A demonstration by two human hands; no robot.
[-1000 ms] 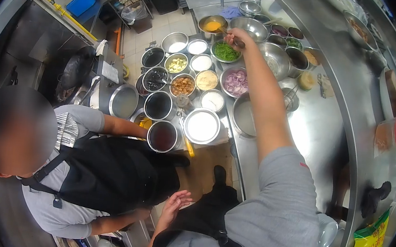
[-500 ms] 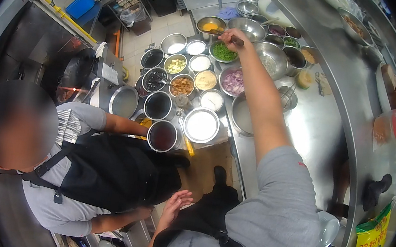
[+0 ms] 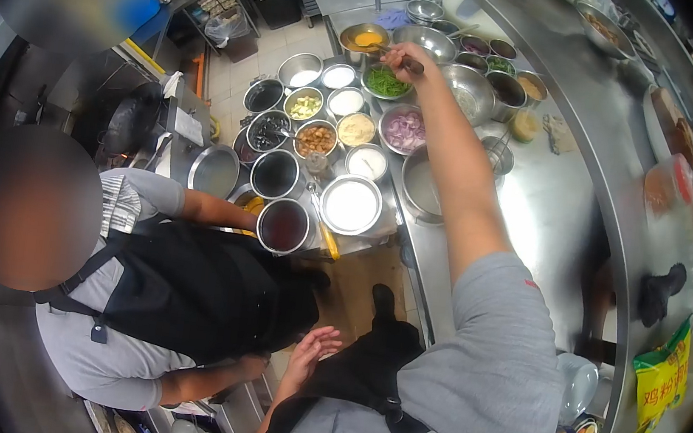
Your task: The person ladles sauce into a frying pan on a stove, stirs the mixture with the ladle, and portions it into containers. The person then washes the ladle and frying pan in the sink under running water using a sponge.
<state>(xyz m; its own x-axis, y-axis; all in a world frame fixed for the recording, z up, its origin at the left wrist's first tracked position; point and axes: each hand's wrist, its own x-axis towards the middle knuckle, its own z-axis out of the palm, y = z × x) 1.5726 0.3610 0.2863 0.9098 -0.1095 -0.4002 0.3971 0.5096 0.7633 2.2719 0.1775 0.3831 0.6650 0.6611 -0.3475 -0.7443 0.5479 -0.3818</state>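
My right hand reaches to the back of the counter, its fingers wrapped round a brown-handled utensil. The utensil's far end points into a metal bowl holding an orange-yellow food; its exact shape is too small to make out. Just below the hand is a bowl of chopped green herbs, with sliced purple onion nearer to me. Low in front of my body, my left hand hangs with its fingers stretched out, holding nothing.
A co-worker in a black apron stands at my left, one arm reaching among the pots. Several pots stand between us, including dark red liquid and a white one. A wok sits far left. A steel shelf runs along the right.
The view has shifted slightly, moving the pots a little up and left. My right hand keeps its grip on the utensil at the orange-yellow food. A blurred patch now covers the upper left.
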